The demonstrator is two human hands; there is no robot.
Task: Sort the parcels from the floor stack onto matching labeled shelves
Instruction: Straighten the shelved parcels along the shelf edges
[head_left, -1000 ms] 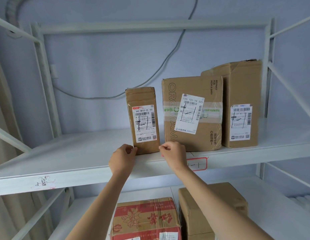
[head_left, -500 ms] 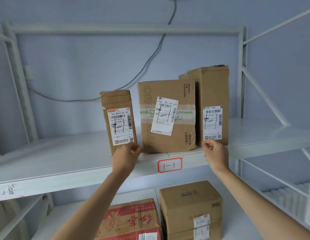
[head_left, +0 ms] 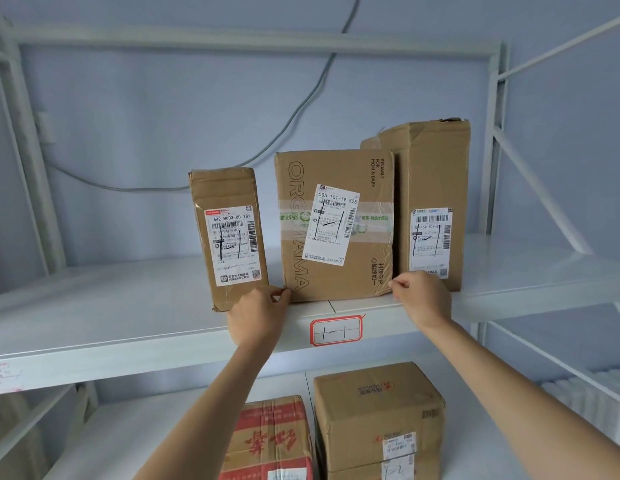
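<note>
Parcels stand in a row on the white upper shelf (head_left: pixel 94 317) at mid-frame. At left, the narrow parcel (head_left: pixel 229 233) leans slightly; my left hand (head_left: pixel 258 315) curls against its lower right corner. The square parcel (head_left: pixel 336 226) sits centre above the "1-1" tag (head_left: pixel 336 330). My right hand (head_left: pixel 422 299) pinches its lower right corner, before the tall parcel (head_left: pixel 433 202).

Left hand (head_left: pixel 258 315) fingertips at lower-left corner of middle parcel (head_left: pixel 336 225), right hand (head_left: pixel 421 299) fingertips at its lower-right corner. Narrow parcel (head_left: pixel 229 237) just left of left fingers; tall parcel (head_left: pixel 434 202) behind right fingers. Shelf tag (head_left: pixel 336 330) below, between hands.
</note>
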